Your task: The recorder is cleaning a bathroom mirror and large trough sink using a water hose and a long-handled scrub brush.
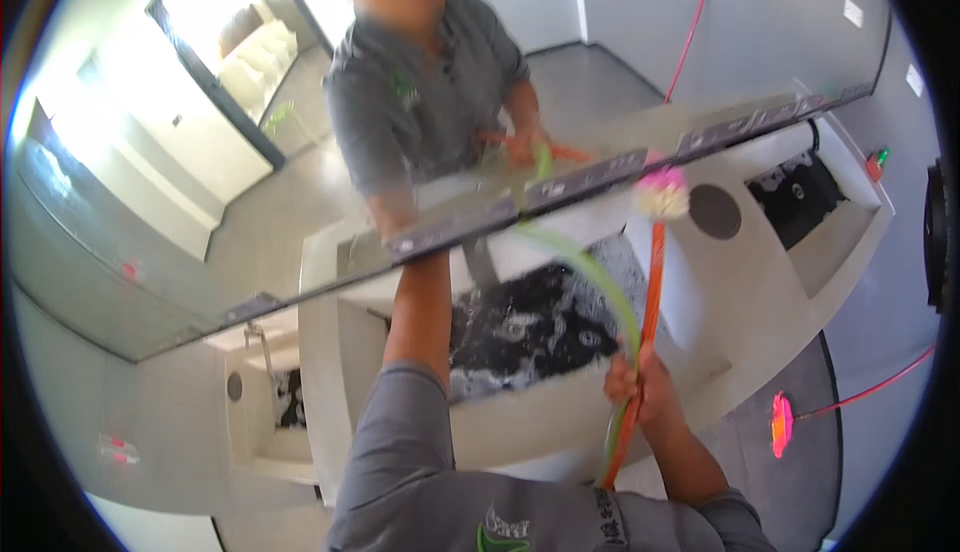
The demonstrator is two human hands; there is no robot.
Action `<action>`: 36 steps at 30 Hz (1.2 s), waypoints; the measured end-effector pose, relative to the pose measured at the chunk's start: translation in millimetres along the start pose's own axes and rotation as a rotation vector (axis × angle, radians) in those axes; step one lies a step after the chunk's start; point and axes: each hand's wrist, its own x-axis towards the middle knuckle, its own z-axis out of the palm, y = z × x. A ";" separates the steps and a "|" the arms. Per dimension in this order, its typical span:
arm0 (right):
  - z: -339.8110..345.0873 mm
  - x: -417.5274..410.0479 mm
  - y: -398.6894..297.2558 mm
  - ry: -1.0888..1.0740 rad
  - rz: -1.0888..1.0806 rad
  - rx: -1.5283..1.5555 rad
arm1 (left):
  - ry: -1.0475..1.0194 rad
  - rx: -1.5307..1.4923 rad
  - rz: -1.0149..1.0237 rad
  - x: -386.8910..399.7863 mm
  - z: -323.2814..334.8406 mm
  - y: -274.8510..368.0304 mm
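Note:
My right hand grips an orange handle together with a translucent green hose. The handle rises to a pink-and-white head, perhaps a brush, close to the mirror's lower edge. Bowing left, the hose reaches up to that same edge. My left forearm stretches forward over the white basin and passes out of sight at the dark mirror edge, so the hand is hidden. Foam and water lie over the basin's black bottom.
A large mirror spans the far side, reflecting me and the room. Right of the basin are a round grey disc and another dark-bottomed basin. A pink-and-orange mop or brush head with a red handle sits at the right.

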 end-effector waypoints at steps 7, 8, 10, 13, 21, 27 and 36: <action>1.6 46.5 -5.0 0.070 0.000 0.094 | 0.013 -0.115 -0.213 11.4 6.8 16.0; 0.9 45.7 -9.8 0.087 0.002 0.103 | 0.083 -0.048 -0.208 -6.4 20.7 14.1; 5.4 39.2 -23.4 0.063 0.099 -0.066 | 0.214 -0.044 -0.136 -54.0 37.8 18.8; -8.3 1.8 -34.9 0.095 0.177 -0.231 | 0.238 -0.005 0.096 -71.1 41.0 -14.1; -16.0 -35.2 -14.3 0.112 0.071 -0.102 | 0.197 -0.174 -0.167 -30.5 19.3 10.3; -6.4 -47.7 -11.1 -0.013 0.106 -0.226 | 0.137 -0.020 -0.038 -64.4 23.2 -22.1; 6.9 -63.3 7.6 0.146 -0.098 -0.623 | 0.103 -0.271 -0.129 -107.4 1.1 -50.3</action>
